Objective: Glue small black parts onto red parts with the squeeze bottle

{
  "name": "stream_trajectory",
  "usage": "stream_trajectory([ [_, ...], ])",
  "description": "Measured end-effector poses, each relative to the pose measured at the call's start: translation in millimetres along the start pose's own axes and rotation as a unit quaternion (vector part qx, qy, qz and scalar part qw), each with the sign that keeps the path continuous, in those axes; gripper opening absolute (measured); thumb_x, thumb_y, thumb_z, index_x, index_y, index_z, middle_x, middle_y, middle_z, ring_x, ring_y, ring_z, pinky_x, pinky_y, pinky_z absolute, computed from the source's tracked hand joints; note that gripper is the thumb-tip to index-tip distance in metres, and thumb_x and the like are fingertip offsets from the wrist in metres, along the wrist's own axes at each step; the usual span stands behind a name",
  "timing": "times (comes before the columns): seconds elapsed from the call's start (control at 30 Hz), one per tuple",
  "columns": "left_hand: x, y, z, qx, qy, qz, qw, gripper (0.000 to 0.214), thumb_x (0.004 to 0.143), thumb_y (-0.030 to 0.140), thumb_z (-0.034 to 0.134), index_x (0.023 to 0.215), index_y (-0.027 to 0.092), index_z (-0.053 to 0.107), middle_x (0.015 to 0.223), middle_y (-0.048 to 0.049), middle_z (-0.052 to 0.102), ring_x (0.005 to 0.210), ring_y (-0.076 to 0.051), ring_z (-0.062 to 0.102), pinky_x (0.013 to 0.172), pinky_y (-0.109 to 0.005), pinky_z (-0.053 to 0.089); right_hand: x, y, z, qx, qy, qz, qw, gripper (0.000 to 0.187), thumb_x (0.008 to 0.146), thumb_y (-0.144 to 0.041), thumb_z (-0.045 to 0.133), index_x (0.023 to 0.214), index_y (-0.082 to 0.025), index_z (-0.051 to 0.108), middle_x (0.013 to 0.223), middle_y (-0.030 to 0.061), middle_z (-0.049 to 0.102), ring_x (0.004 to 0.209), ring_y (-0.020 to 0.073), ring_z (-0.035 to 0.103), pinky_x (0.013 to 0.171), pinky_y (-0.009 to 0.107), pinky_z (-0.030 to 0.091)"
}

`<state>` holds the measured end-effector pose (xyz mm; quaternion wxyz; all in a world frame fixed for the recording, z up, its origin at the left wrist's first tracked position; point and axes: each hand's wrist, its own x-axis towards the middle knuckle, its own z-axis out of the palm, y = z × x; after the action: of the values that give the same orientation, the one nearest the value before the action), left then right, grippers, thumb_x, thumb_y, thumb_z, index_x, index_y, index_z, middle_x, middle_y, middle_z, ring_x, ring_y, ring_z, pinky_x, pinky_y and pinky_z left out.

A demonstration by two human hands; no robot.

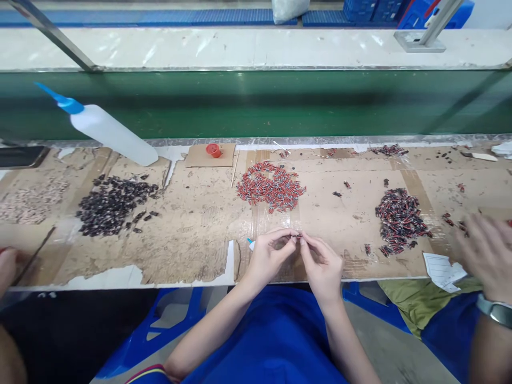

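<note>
My left hand [270, 253] and my right hand [322, 264] meet over the near edge of the cardboard-covered bench [192, 240]. Both pinch a tiny dark part [298, 236] between their fingertips. A pile of small red parts [272, 188] lies just beyond my hands. A heap of assembled red-and-black parts [400, 220] lies to the right, and a heap of small black parts [112, 204] to the left.
A white squeeze bottle with a blue nozzle [108, 130] lies tilted at the back left. A red cap [214, 150] sits on a cardboard scrap. A green conveyor belt [256, 101] runs behind. Another person's hand with a wristwatch [486, 256] works at right; another hand [6, 269] at left.
</note>
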<state>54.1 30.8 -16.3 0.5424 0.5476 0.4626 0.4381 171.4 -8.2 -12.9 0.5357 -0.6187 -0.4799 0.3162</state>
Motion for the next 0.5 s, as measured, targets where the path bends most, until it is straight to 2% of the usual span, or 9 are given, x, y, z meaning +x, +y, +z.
stream_trajectory([
  [0.13, -0.4, -0.5, -0.1, 0.032, -0.004, 0.017, 0.999, 0.012, 0.080, 0.018, 0.061, 0.081, 0.016, 0.073, 0.082, -0.0060, 0.073, 0.077, -0.017, 0.067, 0.072, -0.027, 0.055, 0.5, 5.2, 0.9, 0.092, 0.008, 0.102, 0.991, 0.024, 0.076, -0.033, 0.070, 0.094, -0.019, 0.076, 0.091, 0.0081, 0.077, 0.081, 0.0217, 0.073, 0.079, 0.037, 0.061],
  [0.2, -0.4, 0.1, -0.1, 0.042, -0.008, 0.029, 0.999, 0.012, 0.079, 0.017, 0.061, 0.080, 0.016, 0.073, 0.081, -0.0058, 0.073, 0.076, -0.017, 0.067, 0.072, -0.027, 0.054, 2.5, 6.0, -0.9, 0.117, 0.007, 0.128, 0.985, 0.026, 0.073, -0.035, 0.073, 0.091, -0.018, 0.076, 0.088, 0.0080, 0.077, 0.078, 0.0222, 0.074, 0.078, 0.037, 0.062],
  [0.27, -0.4, 1.2, -0.2, 0.048, -0.010, 0.035, 0.998, 0.013, 0.079, 0.017, 0.060, 0.080, 0.016, 0.073, 0.081, -0.0055, 0.073, 0.076, -0.016, 0.067, 0.072, -0.027, 0.054, 5.3, 4.5, -4.3, 0.122, -0.007, 0.129, 0.984, 0.022, 0.071, -0.034, 0.073, 0.086, -0.019, 0.077, 0.086, 0.0073, 0.077, 0.078, 0.0223, 0.074, 0.078, 0.038, 0.062],
  [0.4, -1.2, 1.6, -0.2, 0.051, -0.012, 0.034, 0.998, 0.013, 0.078, 0.017, 0.060, 0.081, 0.016, 0.073, 0.079, -0.0056, 0.073, 0.074, -0.017, 0.067, 0.071, -0.027, 0.055, 8.5, -1.7, -10.0, 0.099, -0.044, 0.089, 0.990, 0.013, 0.073, -0.028, 0.071, 0.082, -0.021, 0.078, 0.088, 0.0062, 0.077, 0.081, 0.0218, 0.073, 0.079, 0.037, 0.061],
  [0.5, -2.2, -1.0, 2.3, 0.038, -0.022, 0.045, 0.998, 0.012, 0.079, 0.018, 0.061, 0.083, 0.016, 0.073, 0.082, -0.0068, 0.074, 0.076, -0.017, 0.068, 0.071, -0.028, 0.057, 6.8, -2.6, -9.1, 0.086, -0.029, 0.081, 0.993, 0.013, 0.073, -0.029, 0.072, 0.082, -0.021, 0.077, 0.087, 0.0063, 0.077, 0.078, 0.0216, 0.073, 0.076, 0.036, 0.061],
])
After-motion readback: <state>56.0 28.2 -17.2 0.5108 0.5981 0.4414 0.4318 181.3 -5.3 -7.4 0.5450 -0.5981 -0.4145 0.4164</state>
